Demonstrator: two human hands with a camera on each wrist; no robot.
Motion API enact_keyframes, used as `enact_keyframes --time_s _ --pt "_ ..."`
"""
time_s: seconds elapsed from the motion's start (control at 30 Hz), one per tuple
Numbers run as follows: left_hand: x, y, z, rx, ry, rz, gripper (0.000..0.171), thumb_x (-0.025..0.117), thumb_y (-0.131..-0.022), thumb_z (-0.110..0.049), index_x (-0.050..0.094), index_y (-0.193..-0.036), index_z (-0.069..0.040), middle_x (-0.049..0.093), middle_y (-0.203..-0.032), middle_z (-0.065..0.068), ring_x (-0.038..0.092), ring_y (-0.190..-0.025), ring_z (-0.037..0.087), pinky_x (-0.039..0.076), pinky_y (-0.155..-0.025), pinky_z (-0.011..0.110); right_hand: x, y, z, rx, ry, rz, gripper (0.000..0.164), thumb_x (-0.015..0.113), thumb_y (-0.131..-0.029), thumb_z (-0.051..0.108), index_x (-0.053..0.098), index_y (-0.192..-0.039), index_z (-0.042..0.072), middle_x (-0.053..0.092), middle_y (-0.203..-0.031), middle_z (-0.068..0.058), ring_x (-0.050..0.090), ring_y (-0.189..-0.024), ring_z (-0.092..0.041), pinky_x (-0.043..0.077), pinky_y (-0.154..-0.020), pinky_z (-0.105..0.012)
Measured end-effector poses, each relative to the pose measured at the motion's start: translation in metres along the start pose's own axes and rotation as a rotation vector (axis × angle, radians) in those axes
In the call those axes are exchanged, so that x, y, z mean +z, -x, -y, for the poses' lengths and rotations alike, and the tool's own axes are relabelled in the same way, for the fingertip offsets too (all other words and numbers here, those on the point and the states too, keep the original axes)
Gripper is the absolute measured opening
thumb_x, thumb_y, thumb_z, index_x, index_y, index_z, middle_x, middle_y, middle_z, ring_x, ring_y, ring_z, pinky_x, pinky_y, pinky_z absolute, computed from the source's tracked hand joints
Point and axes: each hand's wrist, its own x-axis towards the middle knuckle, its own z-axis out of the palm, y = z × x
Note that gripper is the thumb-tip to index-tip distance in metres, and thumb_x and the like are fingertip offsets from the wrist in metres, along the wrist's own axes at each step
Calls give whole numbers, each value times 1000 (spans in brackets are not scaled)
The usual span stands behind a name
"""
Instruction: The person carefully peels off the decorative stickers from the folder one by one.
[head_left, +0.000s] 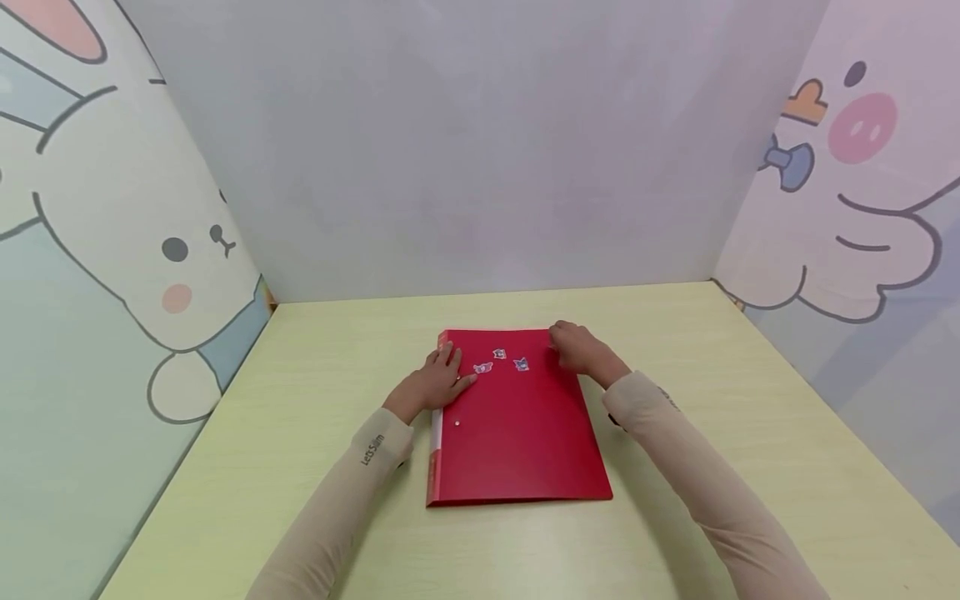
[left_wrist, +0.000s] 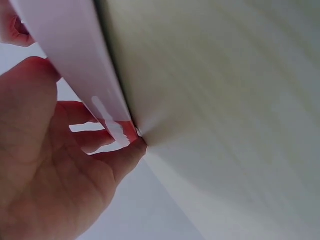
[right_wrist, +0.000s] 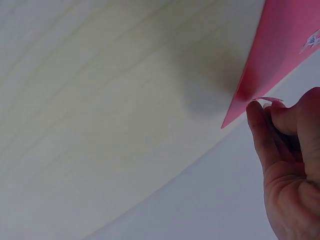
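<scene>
A red folder (head_left: pixel 517 433) lies closed on the table, its spine (left_wrist: pixel 75 55) to the left. Several small character stickers (head_left: pixel 499 354) are on the upper part of its cover. My left hand (head_left: pixel 435 383) rests across the folder's upper left edge, fingers spread over the cover, with one fingertip down beside the spine. Near the upper right corner, my right hand (head_left: pixel 576 348) pinches a small sticker (right_wrist: pixel 267 99) between thumb and finger, right at the cover. The sticker's design is hidden from this side.
The pale wood-grain table (head_left: pixel 322 350) extends around the folder. A plain grey-white panel (head_left: pixel 480 150) rises behind it. Side panels carry cartoon figures, a rabbit (head_left: pixel 135 233) on the left and a pink-cheeked one (head_left: pixel 825 200) on the right.
</scene>
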Motion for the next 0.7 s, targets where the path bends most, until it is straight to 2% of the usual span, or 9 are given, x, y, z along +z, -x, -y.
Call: enact_keyframes --time_s 0.17,0.43,0.7 --pt "1 -1 0 -8 2 1 80 51 -100 -48 19 -159 -5 15 -166 17 20 -151 39 51 -103 51 -3 1 -5 8 12 -16 28 73 -86 7 61 -109 -4 62 -101 -17 61 -87 -26 58 -80 -40" --pt "3 1 -1 -6 13 -11 79 55 -99 -46 21 -158 -6 17 -165 17 22 -150 39 53 -100 51 -11 17 -22 -2 32 -38 7 59 -90 -5 60 -97 -6 59 -92 -18 56 -72 -25 50 -66 -35" --pt "2 2 -2 -6 3 -12 79 54 -99 -48 22 -158 -7 17 -166 17 22 -151 39 52 -101 51 -15 30 -48 49 48 -19 6 55 -90 -10 55 -90 -4 57 -87 -18 54 -70 -27 46 -64 -34"
